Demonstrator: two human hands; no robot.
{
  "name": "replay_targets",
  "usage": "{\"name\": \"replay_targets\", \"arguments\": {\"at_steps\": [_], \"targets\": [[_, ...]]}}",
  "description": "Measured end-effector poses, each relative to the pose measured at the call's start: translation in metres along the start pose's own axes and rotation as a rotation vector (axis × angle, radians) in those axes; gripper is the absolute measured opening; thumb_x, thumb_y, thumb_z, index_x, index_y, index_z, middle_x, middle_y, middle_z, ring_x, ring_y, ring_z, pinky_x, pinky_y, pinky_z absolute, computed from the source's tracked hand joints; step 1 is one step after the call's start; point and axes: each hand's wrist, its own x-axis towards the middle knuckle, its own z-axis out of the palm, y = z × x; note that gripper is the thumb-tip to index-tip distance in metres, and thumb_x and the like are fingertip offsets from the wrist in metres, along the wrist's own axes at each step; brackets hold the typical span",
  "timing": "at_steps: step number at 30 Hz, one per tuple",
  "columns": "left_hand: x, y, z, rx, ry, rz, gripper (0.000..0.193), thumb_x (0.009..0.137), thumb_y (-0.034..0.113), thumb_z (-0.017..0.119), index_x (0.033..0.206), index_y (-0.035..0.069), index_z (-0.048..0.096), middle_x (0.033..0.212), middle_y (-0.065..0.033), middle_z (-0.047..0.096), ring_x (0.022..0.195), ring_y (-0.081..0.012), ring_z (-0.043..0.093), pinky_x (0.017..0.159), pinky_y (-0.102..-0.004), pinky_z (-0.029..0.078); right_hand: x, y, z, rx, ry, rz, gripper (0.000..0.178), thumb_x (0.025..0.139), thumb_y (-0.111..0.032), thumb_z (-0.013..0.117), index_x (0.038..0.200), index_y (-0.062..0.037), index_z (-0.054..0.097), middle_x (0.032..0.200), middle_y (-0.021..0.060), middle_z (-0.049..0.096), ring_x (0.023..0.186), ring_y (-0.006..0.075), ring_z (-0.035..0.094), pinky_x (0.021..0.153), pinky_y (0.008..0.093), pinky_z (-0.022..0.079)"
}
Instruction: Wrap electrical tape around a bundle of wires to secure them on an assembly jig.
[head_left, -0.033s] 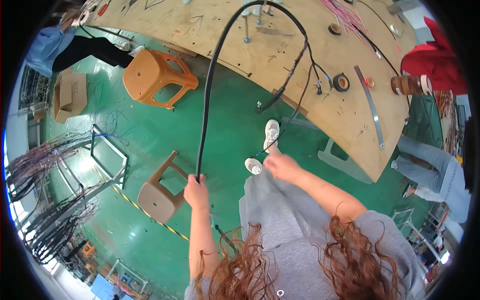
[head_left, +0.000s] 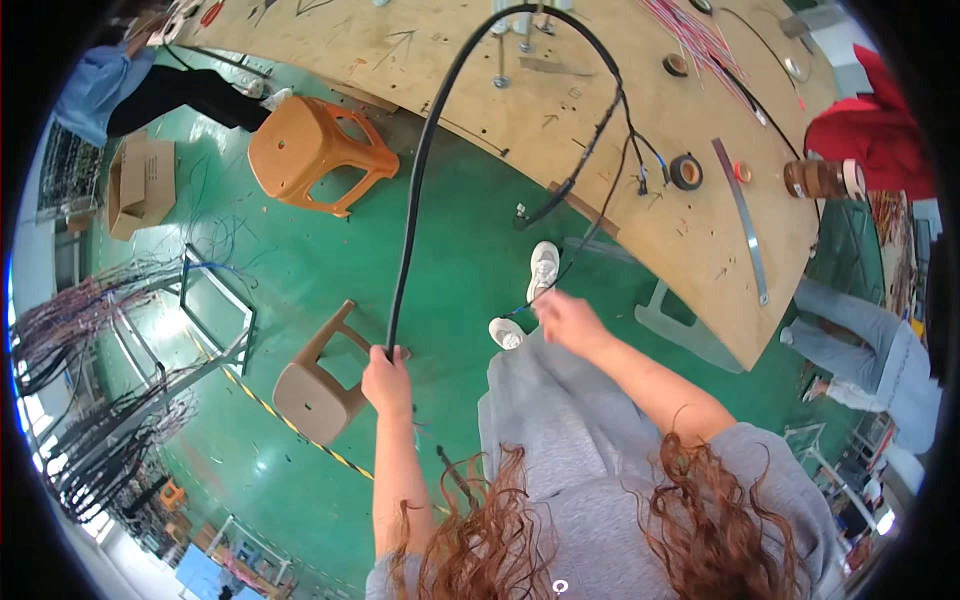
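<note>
My left hand (head_left: pixel 386 382) is wrapped round one end of a thick black cable (head_left: pixel 412 190). From there the cable arches up over the table edge and splits on the right into thinner branches. One taped branch (head_left: pixel 590 150) hangs down with a small connector at its tip. Another, a thin black wire (head_left: pixel 606 207), runs down toward my right hand (head_left: pixel 572 325). That hand's fingers are curled together, slightly blurred, with their tips at this wire. Whether they pinch it is hidden. A short branch with small plugs (head_left: pixel 643 184) lies over the table.
The wooden table (head_left: pixel 700 240) bears a black tape roll (head_left: pixel 686 171), a metal strip (head_left: pixel 742 225), a brown jar (head_left: pixel 822 180) and a wire bundle (head_left: pixel 690 35). Orange (head_left: pixel 300 150) and beige (head_left: pixel 310 400) stools stand on the green floor. Wires hang on a left rack (head_left: pixel 210 370). Other people are nearby.
My right hand has shifted slightly away from me and to the right, up to the thin wire. My left hand has moved a little left with the cable still in its grip.
</note>
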Motion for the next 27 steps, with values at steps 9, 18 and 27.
{"name": "replay_targets", "arguments": {"at_steps": [9,18,27], "targets": [[0.022,0.002,-0.014,-0.09,-0.108,-0.094,0.041,0.078,0.011,0.059,0.117,0.01,0.044,0.087,-0.0138,0.062,0.085,-0.032,0.06,0.067,-0.0427,0.046,0.143,0.015,-0.037,0.389,0.054,-0.103,0.041,0.085,-0.023,0.058,0.118,-0.0012,0.047,0.116,0.0102,0.055,0.11,0.0215,0.049,0.095,0.0317,0.037],[0.035,-0.026,-0.005,-0.463,-0.659,-0.07,0.031,0.082,0.022,0.055,0.108,0.006,0.057,0.08,-0.0125,0.06,0.077,-0.0239,0.061,0.068,-0.0375,0.048,0.107,-0.015,-0.011,0.516,-0.067,0.071,0.023,0.092,-0.029,0.046,0.089,-0.0057,0.048,0.087,0.0125,0.064,0.081,0.0204,0.064,0.07,0.0314,0.052],[0.029,-0.029,0.02,-0.487,-1.264,0.058,0.035,0.077,0.019,0.056,0.111,0.009,0.058,0.086,-0.0002,0.062,0.052,-0.0076,0.036,0.052,-0.0229,0.036,0.105,-0.042,-0.016,0.857,-0.184,0.125,0.024,0.087,-0.032,0.056,0.086,-0.0075,0.055,0.084,0.0093,0.064,0.083,0.024,0.065,0.071,0.0325,0.054]]}}
